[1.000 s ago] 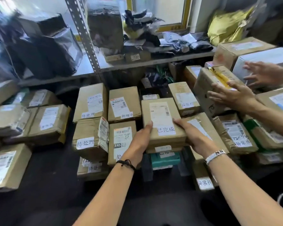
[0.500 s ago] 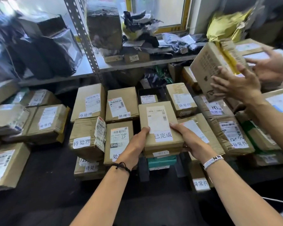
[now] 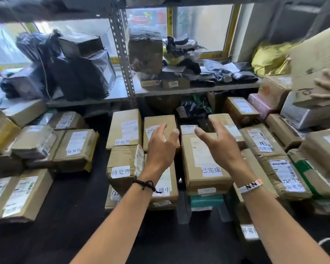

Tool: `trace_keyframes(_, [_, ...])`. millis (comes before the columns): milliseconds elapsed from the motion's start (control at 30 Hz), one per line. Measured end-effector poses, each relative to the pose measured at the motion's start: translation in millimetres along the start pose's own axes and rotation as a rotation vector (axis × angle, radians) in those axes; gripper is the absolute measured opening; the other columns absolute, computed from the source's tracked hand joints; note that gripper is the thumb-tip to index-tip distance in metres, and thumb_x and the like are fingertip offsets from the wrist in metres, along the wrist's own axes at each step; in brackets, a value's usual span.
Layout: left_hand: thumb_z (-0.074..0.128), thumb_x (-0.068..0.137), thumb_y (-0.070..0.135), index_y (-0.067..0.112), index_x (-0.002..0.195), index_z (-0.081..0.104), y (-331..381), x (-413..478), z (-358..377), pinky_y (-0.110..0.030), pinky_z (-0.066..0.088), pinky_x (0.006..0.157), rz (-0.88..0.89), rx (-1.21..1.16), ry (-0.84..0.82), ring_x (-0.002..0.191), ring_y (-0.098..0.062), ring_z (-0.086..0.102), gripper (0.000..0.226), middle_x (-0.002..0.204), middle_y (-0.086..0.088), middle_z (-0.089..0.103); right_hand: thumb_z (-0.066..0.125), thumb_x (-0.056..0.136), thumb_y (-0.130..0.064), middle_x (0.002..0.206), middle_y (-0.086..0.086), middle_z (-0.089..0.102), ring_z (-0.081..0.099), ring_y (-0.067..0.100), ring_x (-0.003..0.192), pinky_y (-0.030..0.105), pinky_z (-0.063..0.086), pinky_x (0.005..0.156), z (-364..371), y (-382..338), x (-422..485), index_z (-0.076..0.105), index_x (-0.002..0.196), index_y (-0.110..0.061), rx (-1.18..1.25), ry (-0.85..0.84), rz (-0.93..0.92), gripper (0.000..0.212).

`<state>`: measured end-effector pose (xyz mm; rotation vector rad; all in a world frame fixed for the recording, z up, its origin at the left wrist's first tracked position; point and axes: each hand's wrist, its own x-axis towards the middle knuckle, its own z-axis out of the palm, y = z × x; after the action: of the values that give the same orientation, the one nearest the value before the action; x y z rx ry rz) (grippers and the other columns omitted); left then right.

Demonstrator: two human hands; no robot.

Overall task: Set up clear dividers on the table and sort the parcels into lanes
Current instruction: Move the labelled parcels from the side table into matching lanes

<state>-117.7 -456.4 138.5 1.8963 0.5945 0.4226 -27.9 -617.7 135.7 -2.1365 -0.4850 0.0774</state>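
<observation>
Hovering over a flat, rectangular cardboard parcel (image 3: pixel 197 174): left hand (image 3: pixel 161 147) and right hand (image 3: pixel 220 147); each grip wide

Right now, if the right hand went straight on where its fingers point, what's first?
Likely the brown parcel behind the 已完成-labelled box; right hand hovers open above that box. Depth unclear, it may pass over.

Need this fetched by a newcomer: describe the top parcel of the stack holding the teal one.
From the metal shelf post, come down to the parcel rows on the table. Right of centre, a long brown parcel tops a stack with a teal parcel lower down. Its white tag reads 已完成; its left neighbour reads 处理中.
</observation>
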Motion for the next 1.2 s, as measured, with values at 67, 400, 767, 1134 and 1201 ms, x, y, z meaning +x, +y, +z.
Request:
trace_keyframes(67, [0.053,0.103,0.045,0.021,0.158,0.041,3,4,-26,-0.031,0.029,0.117,0.04,0.009,0.041,0.15,-0.015,0.036,0.061,0.165,0.002,0.04,0.055,0.088,-0.072,0.166,-0.002,0.04,0.038,0.018,0.15,0.038,0.036,0.112,16,-27,0,0.037,0.161,-0.032,0.008,-0.006,-0.059,0.085])
trace_keyframes(400, [0.056,0.103,0.042,0.018,0.156,0.046,-43,16,-185,-0.044,0.03,0.125,0.014,0.005,0.254,0.15,-0.017,0.039,0.058,0.162,-0.002,0.044,0.058,0.095,-0.063,0.161,0.002,0.047,0.045,0.019,0.145,0.032,0.039,0.106,144,-158,-8,0.044,0.158,-0.029,0.095,-0.124,-0.253,0.072])
trace_keyframes(767, [0.057,0.104,0.035,0.012,0.153,0.05,-128,7,-323,-0.036,0.033,0.122,-0.106,-0.041,0.405,0.146,-0.018,0.045,0.054,0.158,-0.006,0.05,0.065,0.099,-0.05,0.153,-0.005,0.056,0.048,0.007,0.139,0.029,0.039,0.114,299,-245,-37,0.051,0.153,-0.027,0.156,-0.355,-0.311,0.061])
trace_keyframes(1134, [0.057,0.099,0.045,0.014,0.145,0.058,-191,23,-417,-0.033,0.044,0.108,-0.234,-0.057,0.543,0.128,-0.018,0.057,0.056,0.145,-0.008,0.059,0.068,0.097,-0.05,0.138,-0.014,0.064,0.058,0.004,0.132,0.025,0.048,0.107,421,-305,-38,0.054,0.15,-0.028,0.377,-0.563,-0.187,0.059])
trace_keyframes(1201, [0.05,0.089,0.055,0.014,0.141,0.061,-192,29,-429,-0.039,0.049,0.107,-0.234,-0.051,0.57,0.122,-0.018,0.061,0.067,0.139,-0.007,0.062,0.071,0.093,-0.055,0.13,-0.021,0.066,0.061,-0.008,0.119,0.012,0.049,0.093,439,-320,-33,0.053,0.15,-0.032,0.472,-0.615,-0.171,0.064])
